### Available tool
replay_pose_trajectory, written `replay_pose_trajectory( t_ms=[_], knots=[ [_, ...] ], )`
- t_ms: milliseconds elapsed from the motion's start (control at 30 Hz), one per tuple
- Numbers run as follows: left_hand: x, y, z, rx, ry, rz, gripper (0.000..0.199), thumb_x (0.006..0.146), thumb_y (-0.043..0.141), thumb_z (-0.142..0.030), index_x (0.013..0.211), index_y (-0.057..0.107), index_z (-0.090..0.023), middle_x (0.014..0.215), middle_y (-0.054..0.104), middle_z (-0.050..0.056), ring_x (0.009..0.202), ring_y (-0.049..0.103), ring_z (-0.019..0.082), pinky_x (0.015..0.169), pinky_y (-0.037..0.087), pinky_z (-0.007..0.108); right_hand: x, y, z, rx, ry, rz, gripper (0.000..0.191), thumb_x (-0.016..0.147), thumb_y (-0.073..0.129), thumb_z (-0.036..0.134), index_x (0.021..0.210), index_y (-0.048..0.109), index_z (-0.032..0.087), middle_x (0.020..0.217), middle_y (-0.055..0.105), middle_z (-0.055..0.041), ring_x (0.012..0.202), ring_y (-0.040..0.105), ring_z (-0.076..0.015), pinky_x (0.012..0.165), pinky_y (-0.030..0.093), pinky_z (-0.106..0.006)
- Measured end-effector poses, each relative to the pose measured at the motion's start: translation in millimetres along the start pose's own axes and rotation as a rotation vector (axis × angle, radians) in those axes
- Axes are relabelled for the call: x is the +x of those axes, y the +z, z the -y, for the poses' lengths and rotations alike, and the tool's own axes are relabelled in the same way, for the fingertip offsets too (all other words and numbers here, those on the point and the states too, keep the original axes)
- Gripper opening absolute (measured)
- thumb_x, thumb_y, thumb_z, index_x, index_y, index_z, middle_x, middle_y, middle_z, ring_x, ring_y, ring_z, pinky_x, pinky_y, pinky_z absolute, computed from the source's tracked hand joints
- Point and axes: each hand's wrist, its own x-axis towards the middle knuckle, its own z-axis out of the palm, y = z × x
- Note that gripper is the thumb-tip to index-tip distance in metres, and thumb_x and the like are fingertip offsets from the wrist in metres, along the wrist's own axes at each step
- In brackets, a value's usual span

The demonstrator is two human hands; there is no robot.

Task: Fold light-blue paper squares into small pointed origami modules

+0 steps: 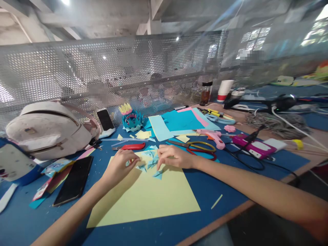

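Small folded pieces of light blue paper (151, 159) lie in a loose pile at the top of a large yellow paper sheet (148, 194). On the pile's left is my left hand (124, 161), thumb and fingers curled together; whatever is between them is too small to make out. My right hand (176, 156) is over the pile's right side, its fingers apart. One fingertip reaches down to a blue paper triangle (158, 175) on the sheet. Just beyond my hands are a red utility knife (133, 147) and scissors (201, 147) with yellow and red handles.
Behind are a blue paper lotus (132, 120), stacked coloured sheets (183, 120) and a pink glue gun (214, 136). A white backpack (48, 128) and black phone (74, 181) lie left. Right are a magenta device (253, 146) and cables. The table edge (217, 223) runs along the front right.
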Motion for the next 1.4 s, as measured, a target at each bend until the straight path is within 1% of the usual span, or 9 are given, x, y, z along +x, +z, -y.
replay_pose_trajectory(
  t_ms=[200, 333, 500, 767, 867, 1000, 1100, 1200, 1400],
  knots=[
    [-2, 8.2, -9, -0.033, 0.048, 0.05, 0.03, 0.108, 0.046, -0.037, 0.129, 0.061, -0.024, 0.145, 0.057, 0.008, 0.137, 0.05, 0.028, 0.116, 0.035, 0.056, 1, 2, 0, 0.053, -0.002, 0.006, 0.063, 0.107, 0.035, 0.058, 0.089, 0.081, 0.019, 0.079, 0.064, -0.0055, 0.084, 0.055, -0.0176, 0.081, 0.042, -0.028],
    [-4, 12.7, -11, -0.041, 0.046, 0.096, 0.037, 0.11, 0.032, -0.041, 0.129, 0.062, -0.029, 0.146, 0.058, 0.004, 0.137, 0.051, 0.027, 0.122, 0.022, 0.055, 2, 0, -5, 0.023, 0.057, -0.149, 0.063, 0.109, 0.029, 0.054, 0.101, 0.078, 0.017, 0.086, 0.066, -0.0067, 0.085, 0.056, -0.0188, 0.087, 0.042, -0.032],
    [-3, 7.5, -12, -0.018, 0.056, 0.09, 0.039, 0.11, 0.032, -0.041, 0.116, 0.069, -0.029, 0.128, 0.068, 0.003, 0.126, 0.057, 0.025, 0.121, 0.017, 0.056, 1, -2, -13, -0.052, 0.132, -0.242, 0.06, 0.109, 0.027, 0.054, 0.111, 0.074, 0.017, 0.097, 0.067, -0.0092, 0.099, 0.056, -0.0228, 0.096, 0.041, -0.037],
    [-3, 4.0, -7, 0.026, 0.02, -0.04, 0.031, 0.109, 0.038, -0.031, 0.107, 0.067, -0.019, 0.108, 0.072, 0.005, 0.11, 0.065, 0.023, 0.12, 0.02, 0.059, -4, 3, -14, -0.125, 0.209, -0.055, 0.063, 0.104, 0.034, 0.064, 0.148, 0.051, 0.023, 0.133, 0.061, -0.0137, 0.121, 0.053, -0.0283, 0.103, 0.039, -0.042],
    [-3, 2.7, -8, 0.023, 0.018, -0.066, 0.033, 0.11, 0.034, -0.031, 0.109, 0.066, -0.022, 0.115, 0.071, 0.005, 0.114, 0.063, 0.023, 0.121, 0.017, 0.058, -4, 5, -11, -0.11, 0.179, 0.024, 0.065, 0.105, 0.031, 0.065, 0.156, 0.038, 0.026, 0.143, 0.056, -0.0118, 0.131, 0.048, -0.0281, 0.108, 0.035, -0.042],
    [-3, 3.4, -13, -0.006, 0.053, -0.013, 0.034, 0.109, 0.033, -0.034, 0.117, 0.066, -0.027, 0.136, 0.063, 0.005, 0.131, 0.053, 0.026, 0.122, 0.013, 0.058, -2, 6, -8, -0.081, 0.125, 0.082, 0.064, 0.106, 0.029, 0.064, 0.159, 0.03, 0.029, 0.15, 0.053, -0.0075, 0.136, 0.045, -0.0266, 0.111, 0.03, -0.041],
    [-4, 6.0, -16, -0.035, 0.081, 0.056, 0.031, 0.109, 0.036, -0.038, 0.124, 0.062, -0.03, 0.142, 0.06, 0.005, 0.137, 0.049, 0.027, 0.122, 0.009, 0.06, 0, 6, -7, -0.074, 0.102, 0.034, 0.063, 0.107, 0.027, 0.063, 0.156, 0.036, 0.024, 0.149, 0.053, -0.009, 0.139, 0.043, -0.0265, 0.113, 0.027, -0.041],
    [-4, 8.3, -16, -0.057, 0.103, 0.105, 0.03, 0.109, 0.036, -0.038, 0.125, 0.061, -0.03, 0.139, 0.062, 0.004, 0.137, 0.05, 0.026, 0.124, 0.004, 0.06, 0, 3, -5, -0.073, 0.095, -0.028, 0.058, 0.109, 0.026, 0.057, 0.149, 0.047, 0.02, 0.136, 0.064, -0.0109, 0.131, 0.049, -0.0259, 0.11, 0.029, -0.042],
    [-5, 7.4, -16, -0.061, 0.09, 0.091, 0.033, 0.11, 0.03, -0.033, 0.126, 0.059, -0.028, 0.13, 0.067, 0.003, 0.131, 0.056, 0.024, 0.125, 0.002, 0.058, 2, 1, 2, -0.065, 0.085, -0.024, 0.054, 0.11, 0.026, 0.055, 0.142, 0.052, 0.021, 0.119, 0.072, -0.0085, 0.113, 0.057, -0.0244, 0.103, 0.033, -0.04]
  ],
)
